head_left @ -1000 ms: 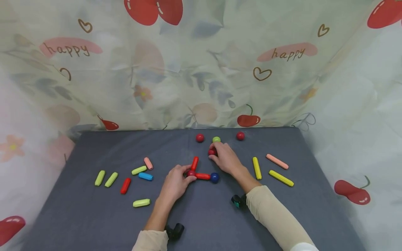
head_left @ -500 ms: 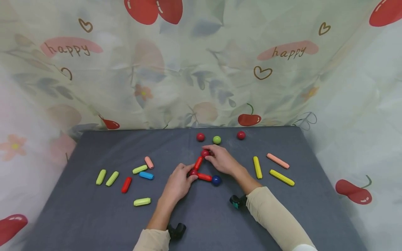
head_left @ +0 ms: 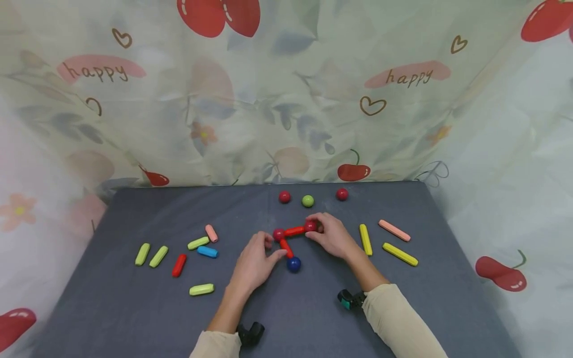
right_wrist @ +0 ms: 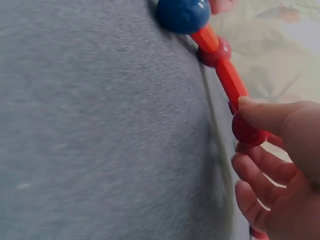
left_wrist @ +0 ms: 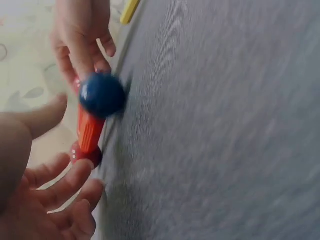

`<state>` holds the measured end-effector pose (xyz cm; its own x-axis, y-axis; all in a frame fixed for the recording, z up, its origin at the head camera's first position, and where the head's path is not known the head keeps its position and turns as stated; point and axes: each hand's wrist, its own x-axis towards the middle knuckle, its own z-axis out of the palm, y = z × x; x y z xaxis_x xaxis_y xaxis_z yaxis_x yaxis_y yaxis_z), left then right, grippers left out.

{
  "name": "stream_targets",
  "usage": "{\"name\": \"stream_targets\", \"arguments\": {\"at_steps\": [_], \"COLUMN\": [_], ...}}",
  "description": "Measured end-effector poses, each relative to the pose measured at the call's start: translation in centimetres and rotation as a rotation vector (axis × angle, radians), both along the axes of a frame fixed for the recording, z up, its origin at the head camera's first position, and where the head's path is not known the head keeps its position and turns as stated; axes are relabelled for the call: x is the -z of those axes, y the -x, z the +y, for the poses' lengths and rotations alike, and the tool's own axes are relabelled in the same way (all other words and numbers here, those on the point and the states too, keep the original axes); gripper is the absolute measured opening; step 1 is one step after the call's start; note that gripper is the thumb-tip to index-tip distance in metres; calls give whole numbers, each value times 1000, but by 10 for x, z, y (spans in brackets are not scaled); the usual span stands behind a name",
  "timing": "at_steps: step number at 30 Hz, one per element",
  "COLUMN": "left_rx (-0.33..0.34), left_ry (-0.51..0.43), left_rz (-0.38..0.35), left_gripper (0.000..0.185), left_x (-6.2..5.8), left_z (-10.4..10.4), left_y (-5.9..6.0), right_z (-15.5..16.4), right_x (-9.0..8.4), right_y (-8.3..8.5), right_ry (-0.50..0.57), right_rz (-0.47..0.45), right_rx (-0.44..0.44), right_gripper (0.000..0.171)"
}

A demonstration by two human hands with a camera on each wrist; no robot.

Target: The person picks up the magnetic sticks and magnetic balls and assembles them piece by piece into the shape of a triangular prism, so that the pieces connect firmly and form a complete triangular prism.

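Right hand [head_left: 333,237] pinches the end red ball [head_left: 311,226] of the bent chain on the grey mat [head_left: 112,308]; left hand [head_left: 256,261], fingers loose, rests beside the blue ball [head_left: 293,264], contact unclear.

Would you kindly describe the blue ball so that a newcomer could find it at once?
Look at the dark grey mat, near its middle between the two hands. There a chain of red sticks and red balls ends nearest the person in the blue ball. It is the only blue ball; the blue stick lies apart to the left.
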<state>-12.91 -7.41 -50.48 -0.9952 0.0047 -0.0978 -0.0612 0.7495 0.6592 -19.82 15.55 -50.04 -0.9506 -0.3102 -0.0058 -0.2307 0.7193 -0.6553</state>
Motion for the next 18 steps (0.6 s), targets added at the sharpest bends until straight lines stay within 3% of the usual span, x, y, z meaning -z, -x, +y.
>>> {"name": "stream_targets", "arguments": {"at_steps": [3, 5, 8, 11, 15, 18], "left_rx": [65, 88, 84, 34, 25, 53], "left_ry": [-35, -26, 15, 61, 76, 46], "left_rz": [-69, -71, -29, 29, 59, 58], "left_gripper": [52, 51, 46, 40, 41, 45], "left_x": [-2, -2, -2, 0, -1, -10], "left_z": [3, 6, 6, 3, -12, -38], "left_y": [-6, -8, -10, -7, 1, 10], "right_z": [6, 8, 9, 11, 15, 20], "right_x": [5, 7, 10, 13, 18, 23], "right_y": [-11, -17, -24, -28, -29, -27], "right_ry": [-3, -7, -12, -5, 13, 50], "right_rz": [-9, -24, -41, -19, 16, 2], "right_rx": [67, 77, 84, 61, 4, -21], "right_gripper": [41, 42, 43, 41, 39, 39]}}
